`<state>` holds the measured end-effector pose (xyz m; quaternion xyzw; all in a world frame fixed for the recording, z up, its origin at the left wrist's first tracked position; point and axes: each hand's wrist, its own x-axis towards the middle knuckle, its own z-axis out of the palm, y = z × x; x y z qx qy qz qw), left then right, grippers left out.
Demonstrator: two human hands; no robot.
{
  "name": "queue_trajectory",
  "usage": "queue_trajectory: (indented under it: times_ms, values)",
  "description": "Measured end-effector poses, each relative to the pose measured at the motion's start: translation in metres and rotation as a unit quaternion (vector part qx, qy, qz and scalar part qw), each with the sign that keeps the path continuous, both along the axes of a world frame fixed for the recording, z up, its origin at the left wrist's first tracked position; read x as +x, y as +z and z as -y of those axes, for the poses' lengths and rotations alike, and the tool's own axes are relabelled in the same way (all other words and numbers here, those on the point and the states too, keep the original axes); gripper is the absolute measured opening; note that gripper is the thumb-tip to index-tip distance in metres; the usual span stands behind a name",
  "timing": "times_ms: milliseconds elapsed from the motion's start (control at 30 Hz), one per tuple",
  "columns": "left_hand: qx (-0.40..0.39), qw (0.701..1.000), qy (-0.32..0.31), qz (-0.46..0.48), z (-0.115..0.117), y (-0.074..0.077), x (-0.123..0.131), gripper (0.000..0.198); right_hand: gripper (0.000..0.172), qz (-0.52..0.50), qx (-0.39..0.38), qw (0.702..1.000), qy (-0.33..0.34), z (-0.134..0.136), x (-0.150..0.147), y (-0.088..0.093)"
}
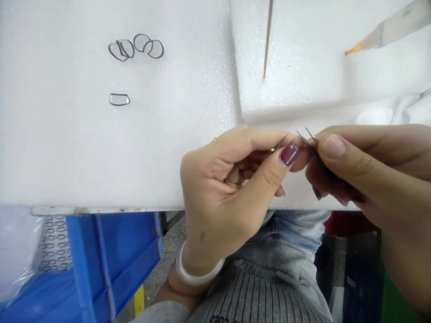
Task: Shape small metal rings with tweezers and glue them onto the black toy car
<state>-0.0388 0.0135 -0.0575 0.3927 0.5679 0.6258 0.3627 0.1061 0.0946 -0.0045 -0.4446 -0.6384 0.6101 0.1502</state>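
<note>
Left hand: one, bare (pixel 235 188), thumbnail painted dark purple, thumb and forefinger pinched on one small, thin, dark-edged piece (pixel 280 143), mostly hidden by the fingers.
Right hand: one, bare (pixel 380 170), closed around one pair of slim, dark metal tweezers (pixel 308 146); the two tips stand slightly apart, near the held piece.
Between the hands: they meet above the front edge of the white worktop (pixel 67 157); whether their fingers touch, I cannot tell.
Clear pieces: five on the worktop's left side. Four rounded, see-through pieces with dark rims (pixel 141 42) lie in a cluster, overlapping in two pairs; one squarish, see-through piece with dark long edges (pixel 119 99) lies apart, just nearer the person.
Far right: one thin wooden stick (pixel 268 40), and one translucent syringe with an orange tip (pixel 397 27).
Wrist: one white bangle (pixel 195 279), on the left.
Below the worktop: one blue plastic crate (pixel 128 251), left of the person's lap.
</note>
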Motion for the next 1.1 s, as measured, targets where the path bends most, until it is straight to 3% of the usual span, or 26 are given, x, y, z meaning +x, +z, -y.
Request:
queue_trajectory:
  times_ms: [267, 367, 533, 633, 767, 933, 1100]
  values:
    - [0.01, 1.0, -0.008, 0.0, 0.001, 0.001, -0.001, 0.012, 0.035, -0.012, 0.094, 0.995, 0.032, 0.001, 0.006, -0.01]
    - [-0.019, 1.0, -0.012, 0.001, 0.002, 0.001, -0.001, 0.008, 0.036, 0.001, 0.116, 0.993, 0.036, 0.001, 0.007, -0.011]
    - [-0.042, 0.997, -0.035, 0.063, 0.002, 0.003, -0.003, 0.009, 0.025, 0.018, 0.155, 0.987, 0.036, 0.002, 0.01, -0.008]
    - [-0.054, 0.987, -0.062, 0.135, 0.002, 0.004, -0.004, 0.01, 0.016, 0.049, 0.236, 0.97, 0.004, 0.001, 0.013, -0.007]
    - [-0.046, 0.977, -0.077, 0.192, 0.002, 0.004, -0.007, 0.01, 0.017, 0.051, 0.373, 0.926, 0.033, -0.002, 0.014, -0.009]
    - [-0.051, 0.967, -0.106, 0.225, 0.001, 0.005, -0.011, 0.011, 0.009, 0.011, 0.394, 0.919, 0.012, -0.002, 0.007, -0.015]
    - [-0.047, 0.956, -0.137, 0.257, 0.002, 0.005, -0.013, 0.019, 0.008, 0.022, 0.401, 0.915, 0.045, -0.002, 0.004, -0.01]
